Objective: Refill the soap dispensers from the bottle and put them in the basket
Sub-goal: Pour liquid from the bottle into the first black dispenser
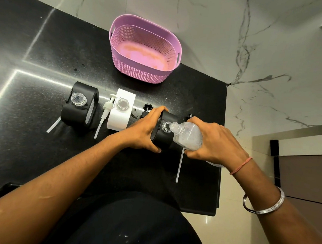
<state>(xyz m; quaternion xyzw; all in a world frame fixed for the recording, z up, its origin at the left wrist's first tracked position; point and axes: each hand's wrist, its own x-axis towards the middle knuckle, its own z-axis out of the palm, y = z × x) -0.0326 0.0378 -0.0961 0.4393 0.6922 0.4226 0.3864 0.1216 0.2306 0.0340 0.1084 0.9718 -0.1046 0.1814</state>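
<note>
Three square soap dispensers stand in a row on the black counter, all with open necks. My left hand (pixel 146 128) grips the right-hand black dispenser (pixel 162 136). My right hand (pixel 211 141) holds a clear bottle (pixel 188 135) tilted down, its mouth at that dispenser's neck. The white dispenser (pixel 120 112) stands in the middle and another black dispenser (pixel 80 106) at the left. A pink perforated basket (pixel 140 72) with nothing in it stands behind them against the wall.
A white pump (pixel 105 109) with its tube lies between the left and middle dispensers. A black pump head (pixel 147 107) lies behind my left hand. Another pump tube (pixel 179 165) lies near the counter's right edge (pixel 221 143). Marble wall runs behind.
</note>
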